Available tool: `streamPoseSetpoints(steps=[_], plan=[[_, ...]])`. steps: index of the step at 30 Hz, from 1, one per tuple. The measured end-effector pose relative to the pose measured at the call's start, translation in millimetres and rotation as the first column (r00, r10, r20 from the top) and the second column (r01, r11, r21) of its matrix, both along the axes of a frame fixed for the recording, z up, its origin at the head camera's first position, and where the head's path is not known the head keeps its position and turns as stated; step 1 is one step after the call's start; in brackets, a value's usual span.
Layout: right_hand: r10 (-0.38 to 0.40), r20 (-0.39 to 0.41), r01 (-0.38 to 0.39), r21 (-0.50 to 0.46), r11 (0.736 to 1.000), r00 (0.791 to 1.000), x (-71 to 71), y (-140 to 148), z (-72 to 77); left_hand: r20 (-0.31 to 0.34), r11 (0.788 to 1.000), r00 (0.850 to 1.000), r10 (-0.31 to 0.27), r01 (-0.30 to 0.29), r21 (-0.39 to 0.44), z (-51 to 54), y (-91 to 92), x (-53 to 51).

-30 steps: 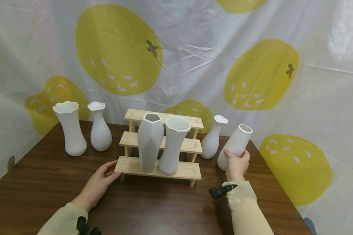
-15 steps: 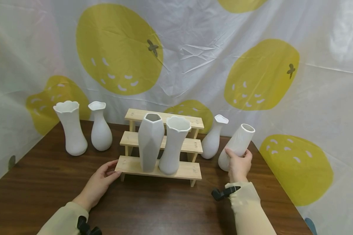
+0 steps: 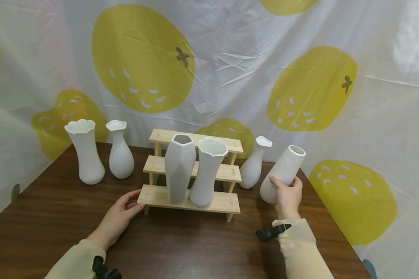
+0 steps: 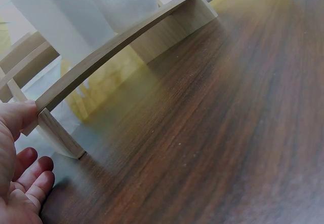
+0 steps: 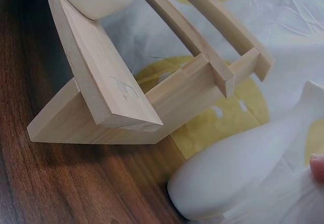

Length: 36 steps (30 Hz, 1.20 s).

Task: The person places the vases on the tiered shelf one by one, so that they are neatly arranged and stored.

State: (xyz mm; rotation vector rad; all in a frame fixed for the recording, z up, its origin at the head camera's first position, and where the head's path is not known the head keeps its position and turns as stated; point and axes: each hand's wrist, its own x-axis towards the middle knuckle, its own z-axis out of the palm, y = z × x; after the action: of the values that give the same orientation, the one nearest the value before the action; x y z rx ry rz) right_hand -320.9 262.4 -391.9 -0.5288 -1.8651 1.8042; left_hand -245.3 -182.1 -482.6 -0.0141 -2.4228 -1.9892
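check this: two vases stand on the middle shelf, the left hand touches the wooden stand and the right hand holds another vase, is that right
Wrong shelf: the angular vase and the wavy-rimmed vase stand on the bottom shelf, not the middle shelf, as the head view shows. The left hand does touch the wooden stand and the right hand holds another vase.

A faceted vase and a scalloped vase blocked the middle of the lowest shelf; in front, the bench offered open passage.
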Motion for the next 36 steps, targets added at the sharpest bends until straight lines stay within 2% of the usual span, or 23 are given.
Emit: streamPoseSetpoints(steps=[13,23,30,36], plan=[[0.055,0.005,-0.055,0.026,0.998,0.998,7.1,1.6,6.5,0.008,1.000,1.000,0.007,-0.007,-0.003,2.0,0.8,0.8],[0.137,-0.001,-0.137,0.002,0.991,0.991,16.7,-1.6,18.0,0.013,1.000,1.000,0.002,-0.002,0.002,1.5,0.3,0.4],[0.194,0.019,-0.194,0.044,0.980,0.981,23.1,-2.8,26.9,0.017,1.000,1.000,0.003,-0.003,0.000,2.3,0.5,0.6],[0.210,0.048,-0.213,0.076,0.974,0.976,26.7,-6.9,35.9,0.022,1.000,1.000,0.004,-0.004,-0.006,4.6,1.4,1.9]])
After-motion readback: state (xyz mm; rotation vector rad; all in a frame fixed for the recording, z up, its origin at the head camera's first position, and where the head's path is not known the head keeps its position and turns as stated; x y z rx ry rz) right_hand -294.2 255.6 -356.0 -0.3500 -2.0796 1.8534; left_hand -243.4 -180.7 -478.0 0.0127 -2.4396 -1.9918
